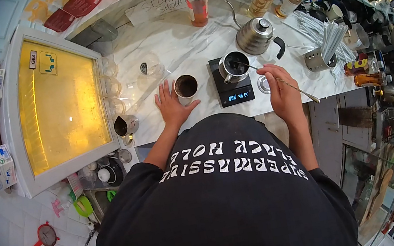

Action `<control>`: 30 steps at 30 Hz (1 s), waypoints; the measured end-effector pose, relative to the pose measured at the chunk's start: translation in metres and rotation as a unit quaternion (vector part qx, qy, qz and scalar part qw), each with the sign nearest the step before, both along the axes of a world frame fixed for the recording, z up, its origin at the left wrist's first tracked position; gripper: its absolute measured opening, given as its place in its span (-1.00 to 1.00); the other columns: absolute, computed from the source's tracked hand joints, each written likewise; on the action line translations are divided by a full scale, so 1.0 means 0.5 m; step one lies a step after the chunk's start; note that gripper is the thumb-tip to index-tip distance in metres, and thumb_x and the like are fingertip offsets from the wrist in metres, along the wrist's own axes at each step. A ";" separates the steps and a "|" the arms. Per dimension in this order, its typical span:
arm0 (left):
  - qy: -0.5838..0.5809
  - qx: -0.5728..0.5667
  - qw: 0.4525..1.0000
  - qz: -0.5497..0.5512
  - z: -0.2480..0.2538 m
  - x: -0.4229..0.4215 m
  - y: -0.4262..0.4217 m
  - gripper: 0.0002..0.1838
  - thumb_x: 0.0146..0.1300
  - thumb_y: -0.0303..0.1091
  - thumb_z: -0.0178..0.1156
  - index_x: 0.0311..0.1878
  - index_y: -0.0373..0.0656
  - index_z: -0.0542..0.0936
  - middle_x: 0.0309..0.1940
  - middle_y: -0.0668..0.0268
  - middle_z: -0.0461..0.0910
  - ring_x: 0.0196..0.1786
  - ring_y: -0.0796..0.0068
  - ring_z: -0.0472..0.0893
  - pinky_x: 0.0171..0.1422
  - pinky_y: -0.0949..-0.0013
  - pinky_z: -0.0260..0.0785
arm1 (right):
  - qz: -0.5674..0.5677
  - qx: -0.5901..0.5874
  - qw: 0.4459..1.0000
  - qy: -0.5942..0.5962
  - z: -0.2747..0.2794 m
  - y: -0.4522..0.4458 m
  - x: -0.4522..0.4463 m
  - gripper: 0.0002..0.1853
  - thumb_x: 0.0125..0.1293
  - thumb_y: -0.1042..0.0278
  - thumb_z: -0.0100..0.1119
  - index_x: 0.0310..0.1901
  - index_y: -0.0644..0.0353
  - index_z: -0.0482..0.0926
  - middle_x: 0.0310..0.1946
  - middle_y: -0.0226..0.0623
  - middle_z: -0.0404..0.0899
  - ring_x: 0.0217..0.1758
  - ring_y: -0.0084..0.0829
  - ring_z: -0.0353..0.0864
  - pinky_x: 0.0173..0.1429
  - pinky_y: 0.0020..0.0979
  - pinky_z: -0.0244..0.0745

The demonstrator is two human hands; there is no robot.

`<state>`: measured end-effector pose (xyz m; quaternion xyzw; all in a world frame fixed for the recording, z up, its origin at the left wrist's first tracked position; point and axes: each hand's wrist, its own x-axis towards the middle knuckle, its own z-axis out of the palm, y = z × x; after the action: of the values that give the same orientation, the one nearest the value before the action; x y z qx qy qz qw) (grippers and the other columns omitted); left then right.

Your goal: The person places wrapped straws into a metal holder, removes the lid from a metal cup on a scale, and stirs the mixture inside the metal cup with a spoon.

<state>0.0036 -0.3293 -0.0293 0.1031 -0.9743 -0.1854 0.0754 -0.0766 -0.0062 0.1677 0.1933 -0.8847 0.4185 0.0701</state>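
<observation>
scale [226, 98] is the landmark. metal cup [228, 74] sits on top of it, dark stuff inside. right hand [282, 90] has its fingers closed on a long twisted spoon [300, 90], far end down in that cup. main risk: a sideways push or the tip catching the wall could tip or slide the cup, spill onto the scale, or throw off the reading.

left hand [172, 107]: fingers spread wide, touching the paper cup [185, 101] left of the scale. dark contents there too. can't tell how firm the contact is. if that hand shifts while attention's on the spoon, the cup could get knocked over.

kettle [254, 36] is just beyond the scale, to the right, handle toward the spoon side. a wide elbow or wrist swing might clip it; if it's hot, burn risk. small metal lid [264, 84] right beside the scale, under the spoon hand's reach, easy to nudge across the counter [167, 35].
</observation>
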 end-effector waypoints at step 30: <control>-0.005 -0.002 1.000 -0.002 -0.009 0.002 -0.003 0.18 -0.02 0.46 0.55 0.35 -0.50 0.60 0.70 0.05 0.09 0.78 -0.01 -0.03 0.77 -0.26 -0.24 | -0.021 -0.006 0.999 -0.023 -0.001 -0.008 0.014 -0.77 0.64 0.38 0.08 0.05 0.21 0.75 0.03 -0.15 0.79 0.17 -0.06 0.72 0.28 -0.16 0.52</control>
<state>0.0046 -0.3307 -0.0340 0.1019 -0.9752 -0.1835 0.0699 -0.0697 -0.0101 0.1672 0.1645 -0.8872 0.4268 0.0598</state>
